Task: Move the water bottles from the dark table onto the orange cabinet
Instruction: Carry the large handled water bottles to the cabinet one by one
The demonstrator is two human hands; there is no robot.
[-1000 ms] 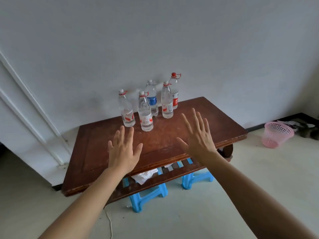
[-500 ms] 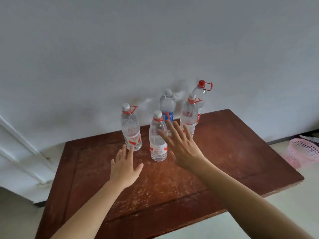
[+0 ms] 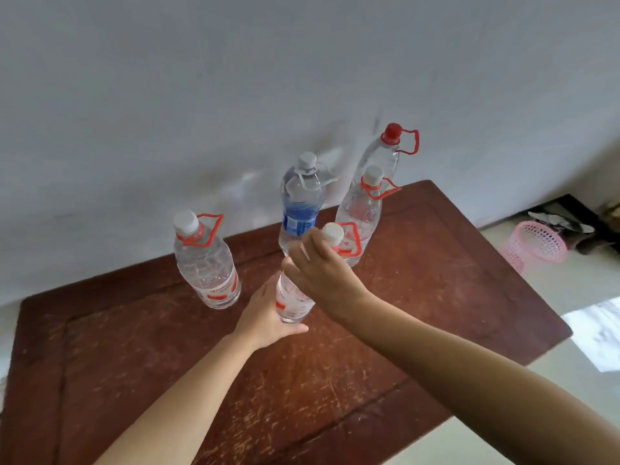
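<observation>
Mostly, the front bottle (image 3: 294, 298) is covered: the right hand (image 3: 323, 275) lies over its shoulder and neck, so only the white cap and a bit of the red carry loop show above the knuckles, and the left hand (image 3: 265, 317) hides the near left side of its lower body. The right hand's fingers are largely out of sight behind its own back, but thumb and forefinger close round the neck just under the cap, so it is grasping the bottle high up. The left hand is wrapped round the bottle low down, thumb lying along the foot on the near side, fingers gone behind. Whether the foot touches the desk (image 3: 436, 283) or is just clear of it cannot be told, as the thumb covers that edge. The label is a blur of red on white and unreadable. Both forearms run out of the bottom edge, and the desk's near and left edges are cut off too. Four more bottles stand upright toward the wall (image 3: 201, 95): the left bottle (image 3: 208, 263) alone, near the left hand but apart from it; the blue bottle (image 3: 300, 206) just behind the right hand, which hides its base; the rear bottle (image 3: 360, 209) just right of the held cap; and the red-cap bottle (image 3: 382, 156) behind that, only its top half showing. A pink basket (image 3: 536, 245) sits on the floor (image 3: 587, 290) at right.
</observation>
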